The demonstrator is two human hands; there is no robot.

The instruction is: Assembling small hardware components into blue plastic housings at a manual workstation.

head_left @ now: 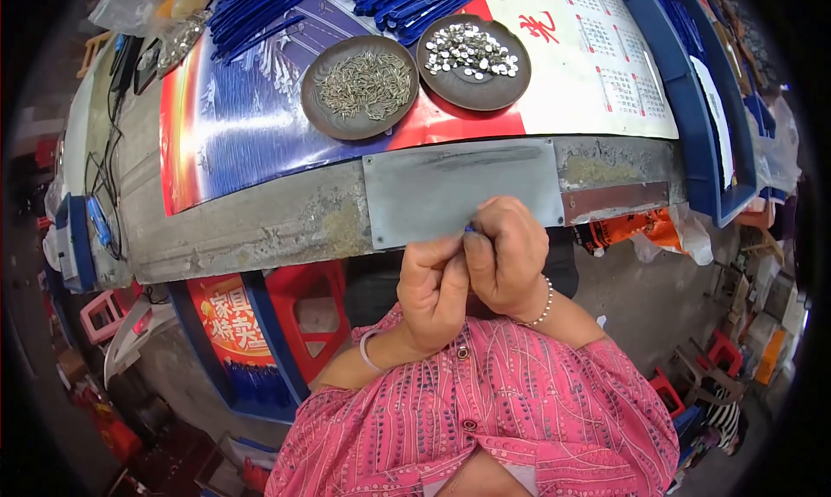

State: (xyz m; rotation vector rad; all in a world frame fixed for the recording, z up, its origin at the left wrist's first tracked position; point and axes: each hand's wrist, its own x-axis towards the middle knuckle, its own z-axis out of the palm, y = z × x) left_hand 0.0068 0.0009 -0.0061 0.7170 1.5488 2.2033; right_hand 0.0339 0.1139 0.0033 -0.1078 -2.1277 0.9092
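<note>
My left hand (432, 291) and my right hand (509, 256) meet just in front of the table's near edge, fingertips touching. Both are closed in a pinch. A small dark-blue piece (470, 229) shows at the right fingertips; most of it is hidden. What the left fingertips hold, if anything, is hidden. Beyond my hands, a grey metal plate (459, 185) is fastened to the table edge. Farther back stand two brown round dishes: the left dish (316, 107) bears many short thin metal pins, and the right dish (480, 94) bears small shiny round discs.
Bundles of long blue strips (251, 16) lie at the back on a printed poster (597, 90). A blue tray (705, 151) stands along the table's right side. Another blue bin (281, 345) and a red stool (316, 311) are below the table at left.
</note>
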